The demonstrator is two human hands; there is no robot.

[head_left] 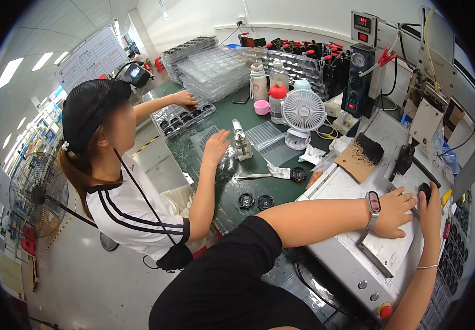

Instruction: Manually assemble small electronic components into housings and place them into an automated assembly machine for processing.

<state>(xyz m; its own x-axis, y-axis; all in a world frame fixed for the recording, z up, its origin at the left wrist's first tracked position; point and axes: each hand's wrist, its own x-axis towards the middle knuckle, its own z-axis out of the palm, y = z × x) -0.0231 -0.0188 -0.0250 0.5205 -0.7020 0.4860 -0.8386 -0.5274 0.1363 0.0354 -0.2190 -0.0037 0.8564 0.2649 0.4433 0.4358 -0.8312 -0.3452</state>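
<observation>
The fingers [434, 193] of your right hand [431, 213] are closed around a small, rounded black part [425, 191], just above the silver metal plate [385, 250] on the white machine [340, 234]. Your left hand [394, 213] lies palm down on that plate, its fingers spread and gripping nothing. A black lever [426, 169] slants just behind the part. Toward the machine's left edge lies a brown cardboard piece [358, 159] smudged with black; on its front panel, near the right corner, sits a round red button [385, 311].

To your left, the green desk [229, 113] carries two black, ring-shaped pieces [246, 201] near your sleeve, with metal tweezers [251, 177] beyond them. Farther back stand a clear glass bottle [242, 147] and a round white fan [303, 113]. Stacked clear plastic trays [210, 71] fill the far left corner. A co-worker [138, 192] sits at the desk's left edge, one hand over a tray of black pieces [185, 120], the other raised beside the bottle.
</observation>
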